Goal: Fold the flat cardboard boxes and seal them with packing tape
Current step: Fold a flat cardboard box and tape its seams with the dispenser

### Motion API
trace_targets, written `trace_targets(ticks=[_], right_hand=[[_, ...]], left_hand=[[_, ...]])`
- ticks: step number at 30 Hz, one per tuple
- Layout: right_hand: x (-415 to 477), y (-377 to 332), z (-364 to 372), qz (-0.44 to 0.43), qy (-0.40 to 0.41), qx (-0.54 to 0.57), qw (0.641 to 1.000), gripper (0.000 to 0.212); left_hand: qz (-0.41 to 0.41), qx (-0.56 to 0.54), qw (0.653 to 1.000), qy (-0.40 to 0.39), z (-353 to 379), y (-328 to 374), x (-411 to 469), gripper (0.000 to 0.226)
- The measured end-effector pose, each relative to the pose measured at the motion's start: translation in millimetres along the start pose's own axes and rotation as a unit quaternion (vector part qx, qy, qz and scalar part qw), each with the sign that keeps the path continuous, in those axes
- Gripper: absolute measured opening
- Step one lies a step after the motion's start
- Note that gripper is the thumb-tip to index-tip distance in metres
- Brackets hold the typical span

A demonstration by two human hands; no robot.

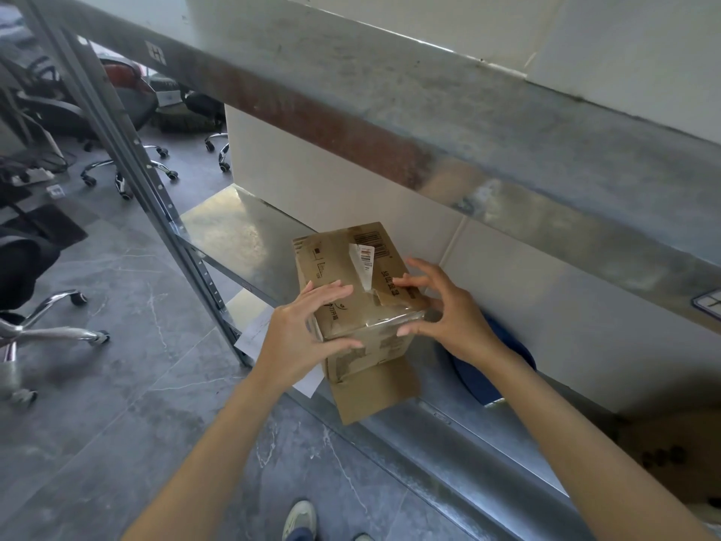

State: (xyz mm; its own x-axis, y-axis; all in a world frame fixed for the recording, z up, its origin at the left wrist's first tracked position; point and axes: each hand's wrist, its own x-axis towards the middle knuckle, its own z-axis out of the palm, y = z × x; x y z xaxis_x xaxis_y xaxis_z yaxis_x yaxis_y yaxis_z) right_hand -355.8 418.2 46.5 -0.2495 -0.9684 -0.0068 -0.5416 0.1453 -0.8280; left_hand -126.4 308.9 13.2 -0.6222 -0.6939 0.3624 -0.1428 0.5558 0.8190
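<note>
We find the cardboard box (343, 267) standing on the lower shelf (234, 232), close to its front edge and well in from the left corner. One loose flap (374, 396) hangs down from the box's near face and reaches the shelf's front lip. Clear tape (390, 316) wraps over the box's near top edge.

Our left hand (308, 329) presses on the near left corner of the box, with the fingers (331, 291) fairly straight across the top and the thumb along the near face. Our right hand (448, 318) arches over the taped edge, holding it between forefinger on top and thumb on the near face, with the other fingers lifted.

Large white cartons (331, 177) stand just behind the box. A blue round thing (495, 372) lies just beside the right wrist. Toward the shelf's left corner, bare metal lies open as far as the upright post (156, 189). The upper shelf's beam (429, 123) overhangs. Sheets of paper (255, 331) poke past the front edge under the left wrist.
</note>
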Motion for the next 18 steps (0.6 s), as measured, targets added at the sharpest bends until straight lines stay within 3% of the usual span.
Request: trace_targets(ticks=[5,9,13,18], right_hand=[[3,1,3,-0.025,0.029,-0.006,0.999,0.075],[-1,-2,16,-0.035,0.053,-0.045,0.997,0.087],[-4,-2,30,-0.048,0.108,-0.041,0.992,0.079],[-3,-4,27,-0.054,0.096,-0.036,0.993,0.077]], left_hand=[[0.007,0.020,0.999,0.027,6,-2,0,0.064],[0.013,0.023,0.998,0.061,15,0,-4,0.066],[-0.003,0.033,0.992,0.118,31,6,-2,0.059],[-0.009,0.022,0.992,0.126,29,8,-5,0.057]])
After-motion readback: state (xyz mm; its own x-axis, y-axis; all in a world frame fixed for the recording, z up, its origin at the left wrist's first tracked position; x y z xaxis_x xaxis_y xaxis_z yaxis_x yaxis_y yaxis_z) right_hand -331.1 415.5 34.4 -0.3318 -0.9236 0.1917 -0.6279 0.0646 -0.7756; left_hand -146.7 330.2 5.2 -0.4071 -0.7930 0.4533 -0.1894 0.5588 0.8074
